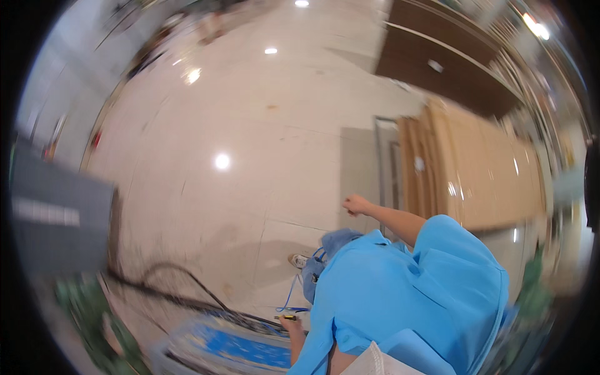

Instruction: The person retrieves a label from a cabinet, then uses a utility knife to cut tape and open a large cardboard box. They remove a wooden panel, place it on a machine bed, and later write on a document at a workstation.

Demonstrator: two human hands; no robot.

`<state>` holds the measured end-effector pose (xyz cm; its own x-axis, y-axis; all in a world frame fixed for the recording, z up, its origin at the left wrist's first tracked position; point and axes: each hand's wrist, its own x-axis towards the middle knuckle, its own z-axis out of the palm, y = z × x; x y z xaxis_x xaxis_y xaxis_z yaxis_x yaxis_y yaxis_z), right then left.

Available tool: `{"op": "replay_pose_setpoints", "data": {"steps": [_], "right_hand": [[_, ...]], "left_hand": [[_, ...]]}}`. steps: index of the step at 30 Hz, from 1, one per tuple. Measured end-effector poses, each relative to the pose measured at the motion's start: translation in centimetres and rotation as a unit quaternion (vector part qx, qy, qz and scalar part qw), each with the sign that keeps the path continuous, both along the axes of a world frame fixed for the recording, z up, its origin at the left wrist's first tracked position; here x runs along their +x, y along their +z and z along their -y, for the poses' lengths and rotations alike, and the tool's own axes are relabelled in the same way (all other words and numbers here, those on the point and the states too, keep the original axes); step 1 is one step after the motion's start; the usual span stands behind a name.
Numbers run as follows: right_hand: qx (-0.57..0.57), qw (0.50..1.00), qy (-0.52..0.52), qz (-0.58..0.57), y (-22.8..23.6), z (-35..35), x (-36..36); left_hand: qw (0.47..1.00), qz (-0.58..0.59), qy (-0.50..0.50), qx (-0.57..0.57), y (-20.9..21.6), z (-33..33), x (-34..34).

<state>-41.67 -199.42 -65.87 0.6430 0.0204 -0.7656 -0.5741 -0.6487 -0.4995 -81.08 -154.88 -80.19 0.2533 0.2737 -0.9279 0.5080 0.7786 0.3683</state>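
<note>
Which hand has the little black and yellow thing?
The left hand, lower in the picture, holds the black-and-yellow thing; nothing shows in the right hand.

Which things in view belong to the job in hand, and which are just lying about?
Apparently in use:
small black-and-yellow object, held in the left hand

Probably just lying about:
tan stack
dark brown boards
black hose

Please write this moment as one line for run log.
left hand: holding small black-and-yellow object | right hand: partly curled, contents unclear | near left hand: blue cord | picture right: tan boards
</note>
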Motion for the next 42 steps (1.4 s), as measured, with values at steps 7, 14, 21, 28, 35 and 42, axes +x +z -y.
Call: {"op": "replay_pose_setpoints", "data": {"steps": [7, 14, 21, 28, 35, 42], "right_hand": [[0.129, 0.918, -0.373, 0.044, -3.6, 4.7, -3.4], [-0.036, 0.809, -0.578, 0.099, -9.5, 17.0, -3.9], [-0.201, 0.596, -0.757, 0.178, -2.2, 37.4, -8.2], [-0.362, 0.614, -0.701, 0.027, -2.6, 50.2, -14.3], [-0.217, 0.697, -0.683, -0.018, -1.6, 49.6, -16.8], [-0.158, 0.784, -0.596, -0.075, 2.1, 34.5, -8.8]], "left_hand": [[0.924, 0.014, -0.382, 0.03, 6.4, -3.1, 26.4], [0.891, 0.004, -0.438, 0.12, 11.7, 8.7, 54.1], [0.69, 0.067, -0.698, 0.177, 15.9, 31.8, 70.3], [0.553, 0.197, -0.81, -0.001, 21.1, 60.5, 72.6], [0.418, 0.327, -0.801, -0.278, 25.0, 92.6, 64.6], [0.511, 0.31, -0.789, -0.141, 18.0, 109.4, 62.5]]}}
